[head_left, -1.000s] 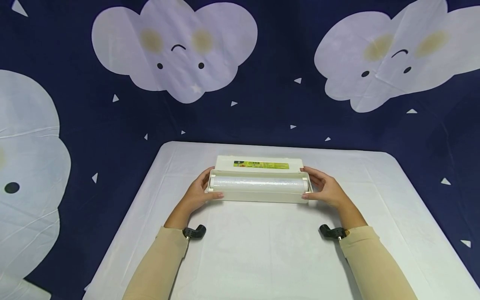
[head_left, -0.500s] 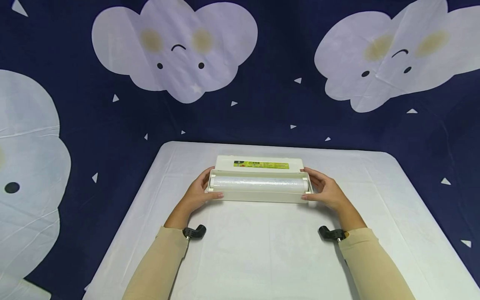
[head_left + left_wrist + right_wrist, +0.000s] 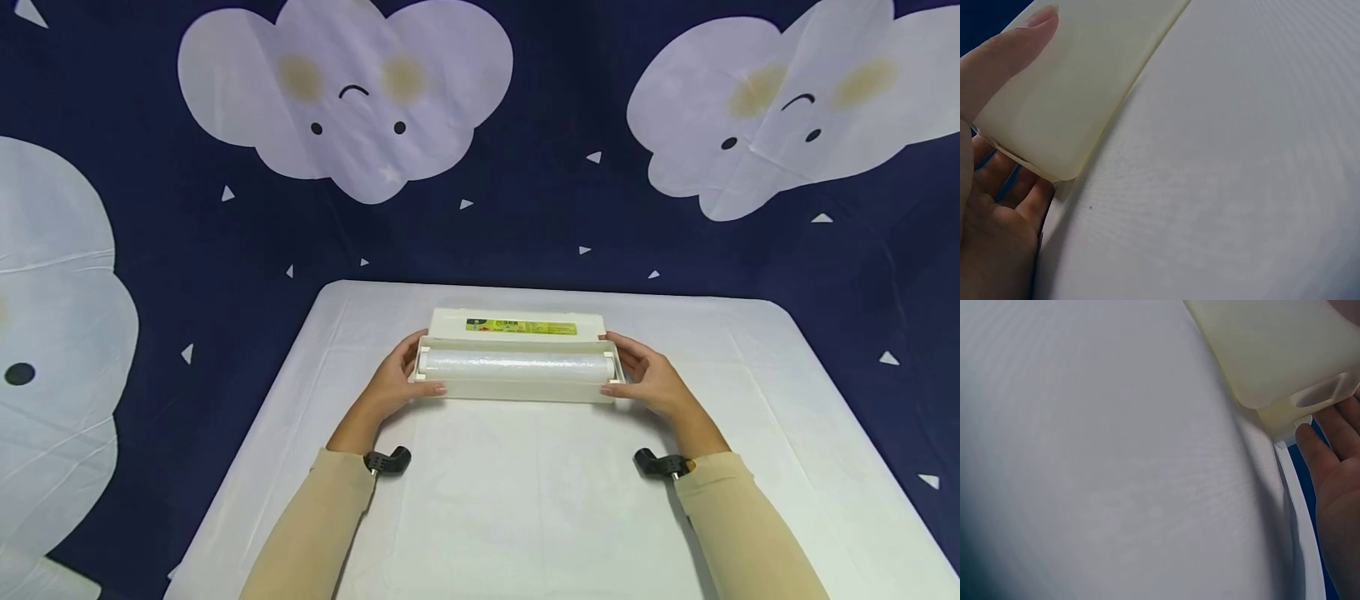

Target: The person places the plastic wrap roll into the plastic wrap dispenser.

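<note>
A cream plastic cling film box (image 3: pixel 525 390) lies lengthwise near the far side of the table. Its lid (image 3: pixel 447 325) is swung back, with a yellow-green label (image 3: pixel 521 327) on it. Inside lies a roll of cling film (image 3: pixel 517 365). My left hand (image 3: pixel 390 385) grips the left end, thumb on the front wall and fingers behind. At the other end my right hand (image 3: pixel 658 383) holds the box the same way. In the left wrist view, the box corner (image 3: pixel 1079 106) is close to the white cloth. A slotted end of the box (image 3: pixel 1319 394) shows in the right wrist view.
A white cloth (image 3: pixel 525 508) covers the table, which has rounded far corners. Behind it hangs a dark blue curtain (image 3: pixel 525 233) with printed clouds. A black wrist camera (image 3: pixel 387 461) sits on the left wrist, another camera (image 3: pixel 660 463) on the right.
The head view has shifted very slightly. Both hands keep their hold on the box ends, and the box and its raised lid look the same.
</note>
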The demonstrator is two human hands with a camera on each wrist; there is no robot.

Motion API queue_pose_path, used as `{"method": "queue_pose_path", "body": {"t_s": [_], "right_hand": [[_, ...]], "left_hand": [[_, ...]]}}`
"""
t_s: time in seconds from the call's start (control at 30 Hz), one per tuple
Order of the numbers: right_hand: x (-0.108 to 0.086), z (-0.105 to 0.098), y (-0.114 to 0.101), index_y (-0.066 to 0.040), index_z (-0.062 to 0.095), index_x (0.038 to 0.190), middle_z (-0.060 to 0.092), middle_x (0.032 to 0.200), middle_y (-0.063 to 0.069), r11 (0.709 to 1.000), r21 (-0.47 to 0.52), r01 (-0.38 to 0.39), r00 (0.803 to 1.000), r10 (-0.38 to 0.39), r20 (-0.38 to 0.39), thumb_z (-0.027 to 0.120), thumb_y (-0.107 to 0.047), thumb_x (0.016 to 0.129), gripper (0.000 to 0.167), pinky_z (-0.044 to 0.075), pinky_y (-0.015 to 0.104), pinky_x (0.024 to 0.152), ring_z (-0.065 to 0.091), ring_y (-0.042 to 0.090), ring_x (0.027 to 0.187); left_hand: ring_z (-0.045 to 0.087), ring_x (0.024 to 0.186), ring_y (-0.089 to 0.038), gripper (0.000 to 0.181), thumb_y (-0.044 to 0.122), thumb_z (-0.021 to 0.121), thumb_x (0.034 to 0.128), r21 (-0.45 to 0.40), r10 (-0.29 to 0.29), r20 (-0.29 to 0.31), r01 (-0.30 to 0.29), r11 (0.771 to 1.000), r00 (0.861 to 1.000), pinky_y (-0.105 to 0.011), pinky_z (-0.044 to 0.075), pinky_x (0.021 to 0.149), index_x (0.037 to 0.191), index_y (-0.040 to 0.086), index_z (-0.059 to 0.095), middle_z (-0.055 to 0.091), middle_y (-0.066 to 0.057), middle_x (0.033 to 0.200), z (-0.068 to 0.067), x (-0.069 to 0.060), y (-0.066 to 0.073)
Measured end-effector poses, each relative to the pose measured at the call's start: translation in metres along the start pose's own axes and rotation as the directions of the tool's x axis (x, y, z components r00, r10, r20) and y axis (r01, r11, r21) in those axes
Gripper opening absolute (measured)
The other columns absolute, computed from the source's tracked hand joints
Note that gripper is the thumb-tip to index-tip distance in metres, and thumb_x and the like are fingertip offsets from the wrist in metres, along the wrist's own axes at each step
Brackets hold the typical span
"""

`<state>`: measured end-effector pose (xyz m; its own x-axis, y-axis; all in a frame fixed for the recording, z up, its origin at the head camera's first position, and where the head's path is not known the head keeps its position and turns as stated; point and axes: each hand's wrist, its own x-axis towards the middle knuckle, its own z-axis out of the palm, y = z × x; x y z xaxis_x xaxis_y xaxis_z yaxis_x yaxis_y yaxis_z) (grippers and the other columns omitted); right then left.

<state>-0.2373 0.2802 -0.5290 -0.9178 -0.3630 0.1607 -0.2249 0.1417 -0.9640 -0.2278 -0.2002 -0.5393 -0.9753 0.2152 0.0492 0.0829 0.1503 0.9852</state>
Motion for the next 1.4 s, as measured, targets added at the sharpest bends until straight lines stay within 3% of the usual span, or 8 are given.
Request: {"method": "queue_pose_path", "body": {"t_s": [0.33, 0.5, 0.63, 0.77, 0.9, 1.03, 1.2, 1.4], "right_hand": [[-0.001, 0.001, 0.007, 0.005, 0.037, 0.159, 0.041, 0.161, 0.024, 0.999, 0.037, -0.006, 1.000, 0.007, -0.012, 0.091, 0.012, 0.074, 0.101, 0.036, 0.023, 0.114, 0.034, 0.038, 0.151], [-0.003, 0.000, 0.006, 0.005, 0.036, 0.160, 0.041, 0.161, 0.023, 0.999, 0.042, -0.017, 1.000, 0.018, -0.019, 0.092, 0.010, 0.074, 0.102, 0.036, 0.022, 0.114, 0.034, 0.038, 0.151], [-0.004, 0.000, 0.006, 0.004, 0.036, 0.160, 0.040, 0.161, 0.023, 0.999, 0.037, -0.021, 1.000, 0.022, -0.017, 0.091, 0.010, 0.075, 0.102, 0.037, 0.023, 0.114, 0.034, 0.037, 0.151], [-0.005, 0.000, 0.006, 0.003, 0.036, 0.161, 0.040, 0.161, 0.023, 0.999, 0.045, -0.023, 1.000, 0.024, -0.012, 0.091, 0.010, 0.076, 0.101, 0.037, 0.024, 0.113, 0.034, 0.036, 0.151], [-0.005, 0.000, 0.006, 0.003, 0.035, 0.161, 0.040, 0.162, 0.023, 0.998, 0.064, -0.023, 1.000, 0.024, -0.013, 0.091, 0.011, 0.076, 0.102, 0.038, 0.024, 0.113, 0.033, 0.036, 0.151], [-0.005, 0.001, 0.006, 0.003, 0.035, 0.161, 0.040, 0.162, 0.023, 0.997, 0.070, -0.025, 1.000, 0.026, -0.014, 0.090, 0.011, 0.076, 0.102, 0.039, 0.024, 0.112, 0.033, 0.036, 0.151], [-0.003, 0.001, 0.006, 0.002, 0.035, 0.162, 0.040, 0.162, 0.022, 0.997, 0.069, -0.026, 1.000, 0.027, -0.014, 0.090, 0.010, 0.077, 0.101, 0.038, 0.024, 0.113, 0.033, 0.036, 0.151], [0.000, 0.002, 0.008, 0.005, 0.033, 0.161, 0.040, 0.162, 0.022, 0.997, 0.082, -0.013, 1.000, 0.015, -0.014, 0.089, 0.012, 0.077, 0.101, 0.038, 0.026, 0.114, 0.034, 0.035, 0.151]], "left_hand": [[0.038, 0.149, -0.030, 0.112, -0.001, 0.096, 0.0739, -0.046, 0.004, 0.044, -0.002, 0.999, 0.999, -0.035, 0.030, 0.121, 0.165, 0.010, 0.031, 0.042, -0.012, 0.160, -0.006, 0.002, 0.005], [0.040, 0.146, -0.036, 0.099, -0.003, 0.087, 0.0841, -0.066, 0.031, 0.072, -0.026, 0.997, 0.997, -0.039, 0.035, 0.119, 0.165, 0.005, 0.030, 0.042, -0.019, 0.158, -0.010, 0.006, 0.008], [0.044, 0.142, -0.038, 0.076, 0.002, 0.075, 0.0982, -0.017, 0.073, 0.021, -0.073, 0.997, 0.997, -0.044, 0.037, 0.118, 0.162, 0.001, 0.033, 0.048, -0.021, 0.154, -0.014, 0.012, 0.007], [0.050, 0.138, -0.033, 0.058, 0.014, 0.064, 0.1081, 0.031, 0.094, -0.074, -0.092, 0.995, 0.993, -0.040, 0.043, 0.113, 0.159, -0.001, 0.040, 0.055, -0.017, 0.149, -0.018, 0.019, 0.009], [0.052, 0.135, -0.031, 0.052, 0.016, 0.061, 0.1095, 0.024, 0.123, -0.119, -0.121, 0.992, 0.985, -0.038, 0.047, 0.110, 0.155, -0.003, 0.044, 0.057, -0.018, 0.146, -0.019, 0.032, 0.016], [0.048, 0.139, -0.033, 0.051, 0.016, 0.063, 0.1081, 0.080, 0.151, -0.137, -0.141, 0.987, 0.979, -0.044, 0.039, 0.116, 0.154, -0.002, 0.048, 0.056, -0.019, 0.148, -0.016, 0.046, 0.031], [0.043, 0.144, -0.028, 0.057, 0.027, 0.069, 0.1057, 0.175, 0.133, -0.148, -0.107, 0.979, 0.980, -0.041, 0.034, 0.119, 0.155, 0.004, 0.050, 0.052, -0.010, 0.154, -0.013, 0.070, 0.035], [0.038, 0.148, -0.029, 0.071, 0.040, 0.076, 0.0996, 0.249, 0.021, -0.111, 0.008, 0.968, 0.994, -0.042, 0.032, 0.121, 0.158, 0.012, 0.048, 0.045, -0.005, 0.160, -0.016, 0.086, 0.033]]}}
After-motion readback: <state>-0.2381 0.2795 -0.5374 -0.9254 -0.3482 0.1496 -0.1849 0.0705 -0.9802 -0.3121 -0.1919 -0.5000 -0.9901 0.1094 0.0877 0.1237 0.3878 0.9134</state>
